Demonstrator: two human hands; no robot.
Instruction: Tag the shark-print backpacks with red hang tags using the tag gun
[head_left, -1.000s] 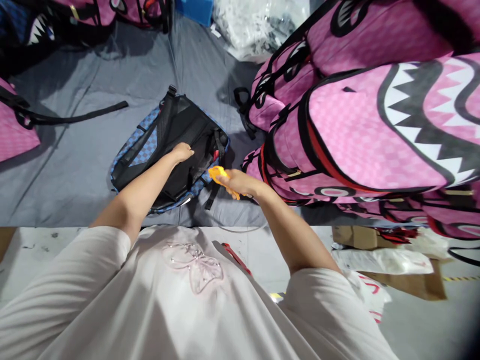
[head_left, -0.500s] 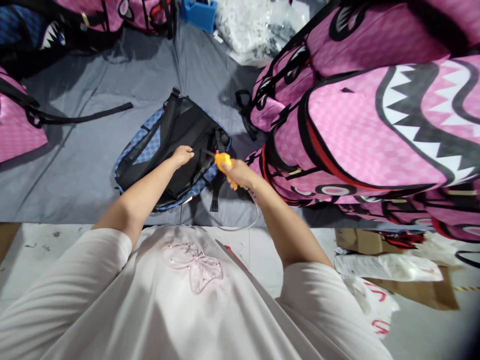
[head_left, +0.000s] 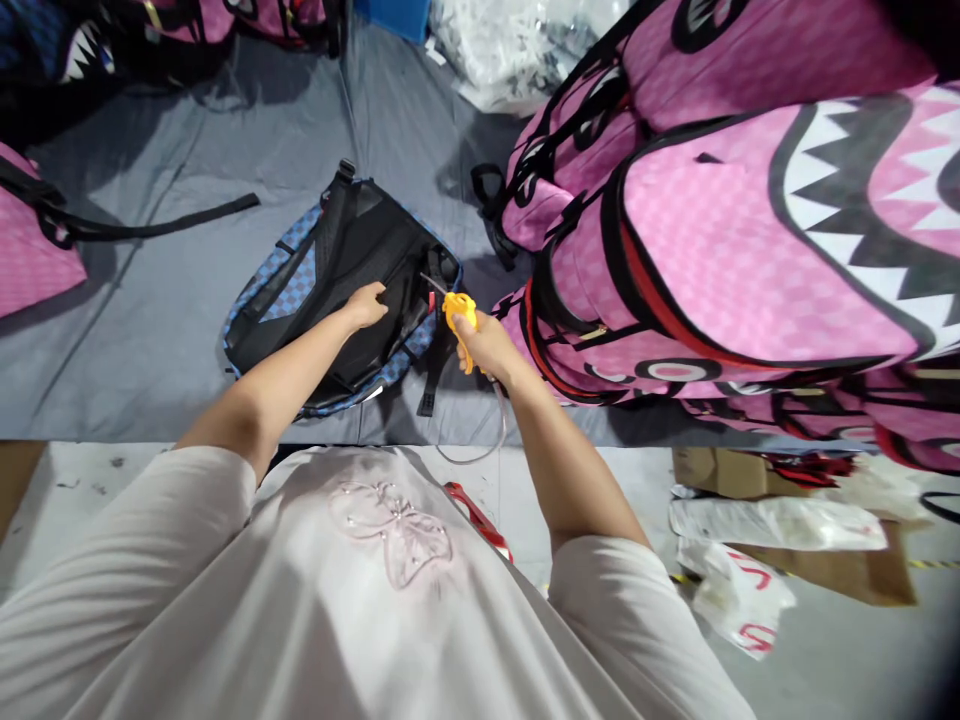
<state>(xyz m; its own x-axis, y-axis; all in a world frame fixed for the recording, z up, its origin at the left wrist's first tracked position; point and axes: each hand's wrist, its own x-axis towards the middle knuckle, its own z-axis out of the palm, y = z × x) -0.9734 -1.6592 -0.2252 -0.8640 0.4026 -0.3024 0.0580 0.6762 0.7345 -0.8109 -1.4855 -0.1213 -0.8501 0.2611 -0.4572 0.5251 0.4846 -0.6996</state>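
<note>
A blue-checked backpack lies on the grey-covered table with its black back panel and straps facing up. My left hand is on the black panel, its fingers closed and seemingly pinching the fabric; its fingertips are partly hidden. In my right hand is a yellow air blow gun with a thin metal nozzle. The nozzle points up and left over the backpack's right end. A clear hose trails in a loop from the gun past the table's front edge.
Pink backpacks with shark-teeth prints are piled close on the right. Another pink bag lies at left, its black strap stretched across the cloth. At the back are a clear plastic bag and a blue bin. Cardboard lies on the floor.
My right hand has moved the blow gun slightly, and its nozzle now tilts more upward. My left hand stays on the back panel. The camera view has shifted a little.
</note>
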